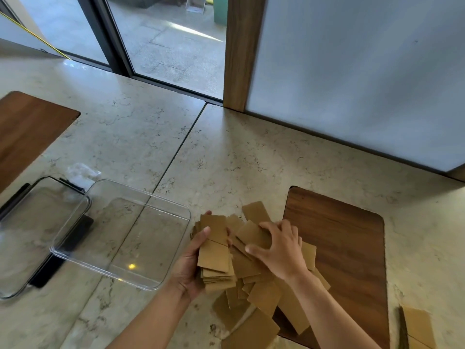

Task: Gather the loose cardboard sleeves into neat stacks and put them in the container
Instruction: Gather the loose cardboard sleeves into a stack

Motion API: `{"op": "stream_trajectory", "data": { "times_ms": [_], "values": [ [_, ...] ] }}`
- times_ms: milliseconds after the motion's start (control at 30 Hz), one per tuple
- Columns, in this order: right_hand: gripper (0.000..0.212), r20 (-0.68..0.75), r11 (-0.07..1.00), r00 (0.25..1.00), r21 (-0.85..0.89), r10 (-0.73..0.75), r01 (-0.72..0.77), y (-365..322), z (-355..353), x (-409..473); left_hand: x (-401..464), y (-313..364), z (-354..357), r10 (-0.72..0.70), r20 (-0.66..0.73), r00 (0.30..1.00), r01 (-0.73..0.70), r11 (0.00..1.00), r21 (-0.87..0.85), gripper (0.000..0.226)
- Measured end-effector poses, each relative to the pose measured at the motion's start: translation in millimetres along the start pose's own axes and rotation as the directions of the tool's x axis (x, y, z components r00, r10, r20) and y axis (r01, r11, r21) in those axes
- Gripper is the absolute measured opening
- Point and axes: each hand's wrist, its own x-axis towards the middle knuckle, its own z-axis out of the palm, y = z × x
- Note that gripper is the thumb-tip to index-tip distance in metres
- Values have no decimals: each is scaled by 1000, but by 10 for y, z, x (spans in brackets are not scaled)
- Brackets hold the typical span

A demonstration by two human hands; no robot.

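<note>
We noted the left hand (pixel 192 263) gripping a stack of sleeves (pixel 215 258) beside the clear container (pixel 120 233); the right hand (pixel 279 248) pinched a sleeve atop the loose pile (pixel 254 306) on the tabletop (pixel 239 159).

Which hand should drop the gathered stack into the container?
Probably the left hand: it already grips the stack and is nearest the container. The right hand is on the loose sleeves.

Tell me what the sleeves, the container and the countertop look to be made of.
Sleeves: plain brown cardboard, matte, thin flat pieces with cut edges.
Container: clear hard plastic, probably; glossy, and the counter pattern shows straight through its walls and floor.
Countertop: pale stone or a stone-look surface, smooth with a slight sheen, marked by fine grey veins and a straight seam between slabs.
</note>
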Motion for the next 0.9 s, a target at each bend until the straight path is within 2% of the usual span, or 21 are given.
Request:
{"op": "stream_trajectory", "data": {
  "times_ms": [33, 67, 133, 200, 233, 267, 333, 400, 467, 533, 567, 600, 633, 667, 733, 767, 833, 900],
  "values": [
    [64, 30, 998, 999, -63, -13, 15, 49, 47, -19, -2, 5, -18, 25, -12, 1000, -25, 1000, -12, 97],
    [59, 4, 1000, 1000, -8, -3, 3, 67, 53, -41, -4, 0, -21, 27, -17, 999, -27, 1000, -12, 101],
    [37, -105, 959, 991, 277, 84, -52, 44, -32, -58, 3, -24, -7, 12, -16, 1000, -12, 1000, -9, 102],
    [28, -163, 858, 958, 498, 234, -125, 4, -186, -42, 29, -44, -28, 22, -23, 999, -23, 999, -41, 87],
    [28, -155, 784, 936, 598, 317, -166, 0, -261, -34, 49, -49, -44, 25, -22, 999, -26, 999, -43, 76],
    [31, -103, 656, 921, 731, 375, -185, 2, -314, -38, 55, -48, -41, 27, -16, 1000, -27, 999, -26, 67],
    [56, 60, 309, 944, 936, 325, -166, -2, -380, -86, 72, -64, -26, 19, -13, 1000, -18, 999, 37, 64],
    [81, 135, 59, 959, 986, 250, -154, -34, -413, -130, 82, -93, 7, 4, -37, 999, 0, 994, 107, 69],
    [78, 145, -81, 959, 988, 242, -128, -169, -405, -167, 90, -150, 67, -7, -56, 998, 16, 987, 160, 71],
    [56, 155, -167, 929, 980, 335, -104, -381, -359, -177, 91, -225, 148, 19, -80, 997, -2, 979, 206, 70],
    [44, 168, -162, 905, 980, 392, -112, -487, -322, -188, 102, -267, 180, 40, -100, 994, -17, 975, 223, 71],
    [32, 172, -108, 879, 985, 444, -138, -563, -255, -196, 108, -294, 218, 62, -121, 991, -33, 973, 230, 72],
    [22, 157, 3, 859, 983, 488, -182, -628, -181, -209, 115, -306, 241, 85, -138, 987, -53, 975, 218, 71],
    [19, 115, 174, 847, 956, 519, -236, -651, -118, -235, 134, -309, 275, 103, -152, 983, -73, 979, 193, 69],
    [23, 27, 478, 857, 821, 514, -313, -651, -2, -323, 178, -278, 316, 134, -200, 971, -109, 985, 131, 66],
    [27, 28, 559, 872, 757, 489, -338, -635, 22, -370, 203, -250, 331, 147, -231, 962, -123, 986, 116, 67],
    [39, 78, 651, 902, 667, 424, -363, -554, 16, -443, 248, -203, 339, 179, -275, 945, -147, 980, 134, 69],
    [53, 172, 764, 932, 535, 319, -360, -443, -72, -468, 253, -163, 329, 200, -278, 939, -160, 974, 159, 70]
  ]
}}
